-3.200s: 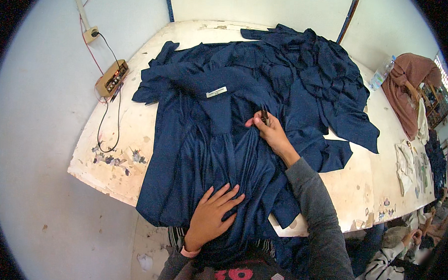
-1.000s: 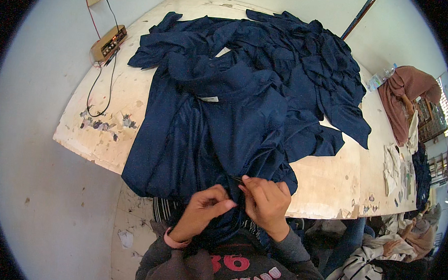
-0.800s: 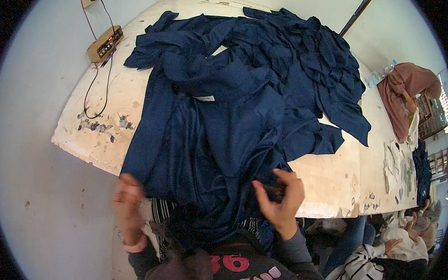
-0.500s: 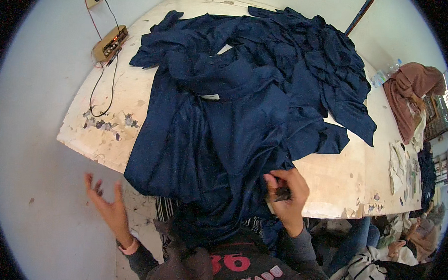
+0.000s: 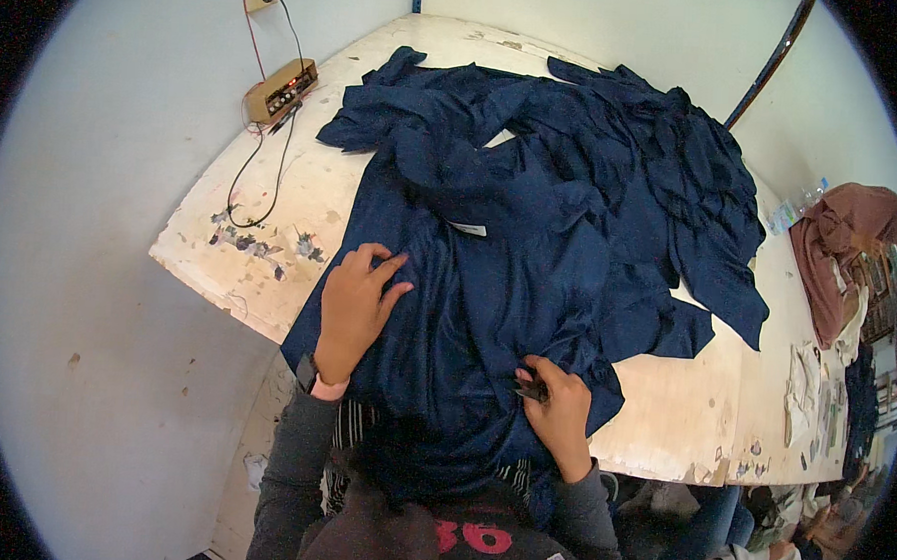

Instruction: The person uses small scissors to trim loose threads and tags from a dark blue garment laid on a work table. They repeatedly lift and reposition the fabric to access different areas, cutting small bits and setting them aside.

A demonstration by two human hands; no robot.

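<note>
A navy blue garment [image 5: 447,310] with a small white label [image 5: 468,229] lies spread over the table's near edge and hangs down to my lap. My left hand [image 5: 355,301] rests over its left part, fingers apart and slightly bent, holding nothing. A pair of small dark thread snips [image 5: 532,388] sits in my right hand [image 5: 557,407], its pointed tips facing left. That hand is low over the right part of the cloth, and its fingers are curled round the tool. Whether it also touches the fabric I cannot tell.
More navy garments [image 5: 634,158] are heaped across the pale worn table [image 5: 663,419]. A brown electrical box [image 5: 283,91] with cables is at the far left by the wall. A clear bottle [image 5: 797,207] and a person in a brown head covering [image 5: 840,247] are at the right.
My left hand has come from beside the table up and right onto the garment. My right hand stays near the cloth with the snips. The view has shifted.
</note>
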